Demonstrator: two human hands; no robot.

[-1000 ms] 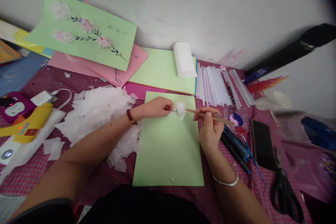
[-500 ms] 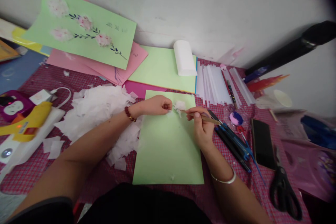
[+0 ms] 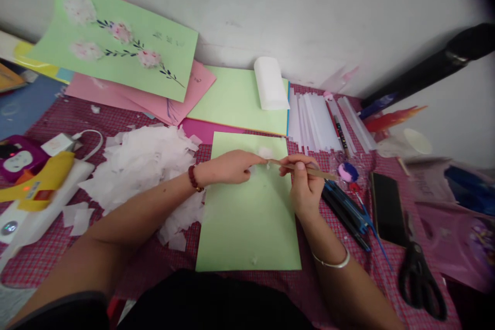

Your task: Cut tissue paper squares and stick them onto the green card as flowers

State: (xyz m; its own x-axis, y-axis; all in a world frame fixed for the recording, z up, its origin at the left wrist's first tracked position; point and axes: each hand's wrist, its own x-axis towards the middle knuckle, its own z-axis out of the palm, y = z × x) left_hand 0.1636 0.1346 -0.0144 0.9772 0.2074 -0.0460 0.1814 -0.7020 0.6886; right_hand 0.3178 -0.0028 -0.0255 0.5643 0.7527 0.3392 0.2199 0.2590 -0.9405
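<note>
A green sheet (image 3: pixel 247 216) lies in front of me, with a small white paper tuft (image 3: pixel 265 152) near its top edge. My right hand (image 3: pixel 305 180) is closed round a thin brown stick (image 3: pixel 317 171), whose tip points left, just below the tuft. From the left my left hand (image 3: pixel 232 166) reaches over the sheet, index finger stretched out to the stick's tip, the other fingers curled. A tiny white scrap shows at the tip; whether the fingers grip it is too small to tell.
White paper squares (image 3: pixel 143 160) are heaped at left, near a yellow glue gun (image 3: pixel 50 178). Pens (image 3: pixel 344 211), a phone (image 3: pixel 388 209) and black scissors (image 3: pixel 421 281) lie at right. A flower picture (image 3: pixel 119 41) leans at back left. White strips (image 3: pixel 315 124) lie behind.
My left hand has moved right and its index finger has stretched out to the stick's tip. My right hand has shifted slightly right and down, and the stick lies flatter.
</note>
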